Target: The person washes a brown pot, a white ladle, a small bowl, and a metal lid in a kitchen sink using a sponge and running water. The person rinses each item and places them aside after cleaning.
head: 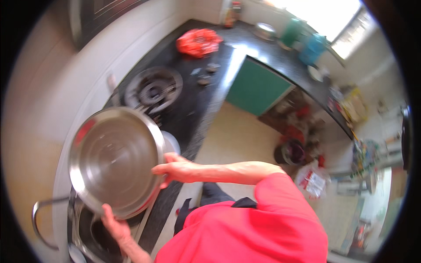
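Note:
A wide, shallow stainless steel pan point(115, 161) is held up between my two hands, its inside facing the camera, above the counter beside the sink. My left hand point(115, 225) grips its rim at the lower edge, thumb over the rim. My right hand point(176, 169) holds the rim on the right side, with the fingers partly hidden under it. Just beyond the pan is a round gas burner point(154, 92). Part of a pale round thing point(171, 142) shows between the pan and the counter edge; what it is cannot be told.
Beneath the pan lies a sink with a curved faucet point(36, 213). A red plastic bag point(199, 42) and bottles point(232, 14) stand at the back corner. A green cabinet door point(256, 87) hangs under the counter. On the floor are a bucket point(289, 152) and a plastic bag point(312, 180).

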Available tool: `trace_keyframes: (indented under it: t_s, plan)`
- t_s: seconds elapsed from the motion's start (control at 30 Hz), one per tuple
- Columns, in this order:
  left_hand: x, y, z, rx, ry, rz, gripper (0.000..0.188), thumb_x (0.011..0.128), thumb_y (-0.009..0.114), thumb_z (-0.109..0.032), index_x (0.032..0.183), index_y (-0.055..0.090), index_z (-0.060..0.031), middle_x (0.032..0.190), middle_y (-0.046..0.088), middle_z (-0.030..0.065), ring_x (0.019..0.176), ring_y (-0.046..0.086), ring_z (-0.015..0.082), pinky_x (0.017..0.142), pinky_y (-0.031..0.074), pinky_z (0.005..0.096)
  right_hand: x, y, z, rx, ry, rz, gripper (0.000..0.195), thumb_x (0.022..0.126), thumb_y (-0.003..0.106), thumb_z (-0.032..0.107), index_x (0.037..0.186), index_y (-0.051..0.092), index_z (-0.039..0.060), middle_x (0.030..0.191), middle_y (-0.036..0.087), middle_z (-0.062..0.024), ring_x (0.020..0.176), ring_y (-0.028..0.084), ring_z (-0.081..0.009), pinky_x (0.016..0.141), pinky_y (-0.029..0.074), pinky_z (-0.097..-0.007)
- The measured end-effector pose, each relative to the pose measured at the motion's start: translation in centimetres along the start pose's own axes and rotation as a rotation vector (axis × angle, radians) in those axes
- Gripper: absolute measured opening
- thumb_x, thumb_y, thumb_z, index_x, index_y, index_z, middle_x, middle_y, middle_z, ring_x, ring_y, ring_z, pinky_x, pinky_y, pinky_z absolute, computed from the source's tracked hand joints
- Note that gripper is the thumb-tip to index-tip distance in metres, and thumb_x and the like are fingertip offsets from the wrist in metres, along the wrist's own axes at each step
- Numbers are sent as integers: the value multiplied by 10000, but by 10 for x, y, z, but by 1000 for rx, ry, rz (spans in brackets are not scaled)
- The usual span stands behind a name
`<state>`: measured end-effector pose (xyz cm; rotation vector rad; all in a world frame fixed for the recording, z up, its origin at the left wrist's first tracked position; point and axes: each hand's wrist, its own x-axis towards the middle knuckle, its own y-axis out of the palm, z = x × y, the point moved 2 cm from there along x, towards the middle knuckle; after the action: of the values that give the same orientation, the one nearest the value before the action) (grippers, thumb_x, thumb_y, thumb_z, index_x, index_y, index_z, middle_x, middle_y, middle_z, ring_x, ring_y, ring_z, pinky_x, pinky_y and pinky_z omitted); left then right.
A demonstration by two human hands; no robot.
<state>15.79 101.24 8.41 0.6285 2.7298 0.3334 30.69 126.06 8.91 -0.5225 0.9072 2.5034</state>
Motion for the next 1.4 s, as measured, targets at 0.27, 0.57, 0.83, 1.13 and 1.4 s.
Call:
trace_keyframes:
  t_s: [0.27,0.57,0.83,1.13,1.4]
  plan:
    - [-75,-110,-17,-89,-6,-257,443,820,584,-73,1237,440,-28,1164,525,66,1060,498,162,919,390,315,8,38,-27,-686,210,391,435,918,509,383,1031,589,-29,923,642,-120,763,647,-191,597,555,-300]
    - [-109,-149,-10,-47,-60,-498,415,821,565,-37,1221,455,-15,1131,545,68,1026,514,152,878,406,295,223,117,38,-1252,-972,108,270,733,632,186,923,591,-3,735,604,-156,699,590,-344,632,466,-391]
    - [-119,-145,-11,-9,-37,-672,349,838,558,-59,1177,485,-23,1098,570,88,990,553,176,861,431,319,415,153,15,-1971,-619,-3,451,713,657,190,1115,527,31,1191,467,-190,1168,419,-358,887,440,-492]
    - [-127,-139,-4,-43,-117,-732,439,817,577,-92,1227,450,3,1131,550,110,1030,531,191,881,415,315,413,145,17,-1939,-745,-10,419,799,574,382,1050,575,47,1049,581,-192,1004,540,-350,795,457,-468]
    - [-128,-158,-12,-28,-85,-701,374,816,576,-97,1159,498,29,1077,577,98,978,549,171,847,417,302,316,163,-39,-1422,-316,352,503,804,515,491,934,601,13,879,646,-189,857,621,-335,755,484,-409]
